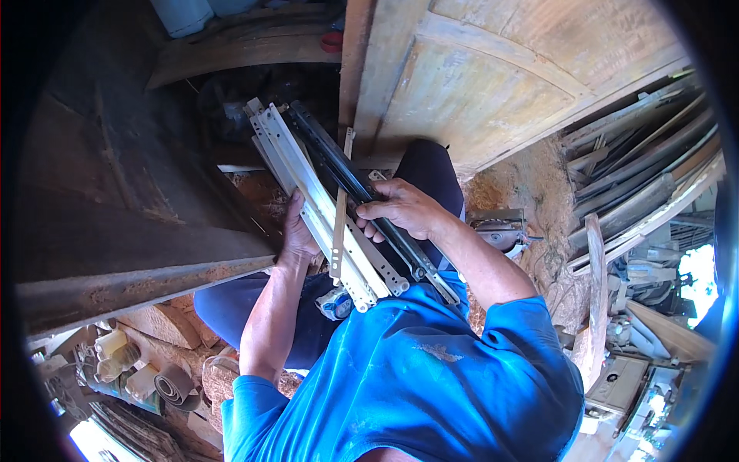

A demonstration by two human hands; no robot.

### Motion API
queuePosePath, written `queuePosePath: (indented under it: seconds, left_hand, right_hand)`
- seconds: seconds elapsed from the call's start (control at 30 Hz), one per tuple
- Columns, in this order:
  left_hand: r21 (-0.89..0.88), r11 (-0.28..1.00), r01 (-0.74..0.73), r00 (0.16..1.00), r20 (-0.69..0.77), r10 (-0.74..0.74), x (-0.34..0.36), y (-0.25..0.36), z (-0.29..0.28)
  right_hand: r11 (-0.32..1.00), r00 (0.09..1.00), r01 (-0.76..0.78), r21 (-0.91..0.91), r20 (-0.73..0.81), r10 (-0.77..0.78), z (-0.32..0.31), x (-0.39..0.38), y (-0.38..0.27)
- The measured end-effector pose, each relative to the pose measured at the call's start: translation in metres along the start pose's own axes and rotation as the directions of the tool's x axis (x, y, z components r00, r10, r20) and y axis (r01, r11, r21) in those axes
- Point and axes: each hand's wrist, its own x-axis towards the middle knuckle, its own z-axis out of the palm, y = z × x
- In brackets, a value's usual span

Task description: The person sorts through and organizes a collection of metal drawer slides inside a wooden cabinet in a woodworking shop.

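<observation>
Several long cream-white drawer slides (pixel 296 169) lie bundled across my lap, slanting from far left to near right. My left hand (pixel 299 231) is closed around their left side, thumb up along the edge. Beside the bundle, on its right, runs a black drawer slide (pixel 339 163). The fingers of my right hand (pixel 404 209) are curled round the black slide, partly hidden beneath it. A narrow cream rail (pixel 339 223) with holes lies between the two, at a steeper angle. The near ends of the slides rest against my blue shirt.
A dark wooden panel (pixel 138 258) stands close on my left, and a pale panelled wooden board (pixel 493 69) rises ahead. Stacked wood strips (pixel 647 169) fill the right side. A power tool (pixel 499 231) sits on the sawdust-covered floor (pixel 531 181). A coiled roll (pixel 175 385) lies lower left.
</observation>
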Motion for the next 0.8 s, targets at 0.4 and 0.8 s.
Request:
queuePosePath:
  seconds: [0.4, 0.8]
  left_hand:
    - [0.122, 0.987, 0.108, 0.993, 0.042, -0.114, -0.003, -0.003, -0.010]
    - [-0.053, 0.997, -0.060, 0.996, 0.066, 0.063, -0.002, -0.005, -0.014]
  right_hand:
    - [0.972, 0.987, 0.024, -0.235, -0.147, -0.060, 0.020, 0.003, -0.006]
    - [0.623, 0.815, 0.231, -0.747, -0.201, -0.543, 0.049, -0.026, 0.035]
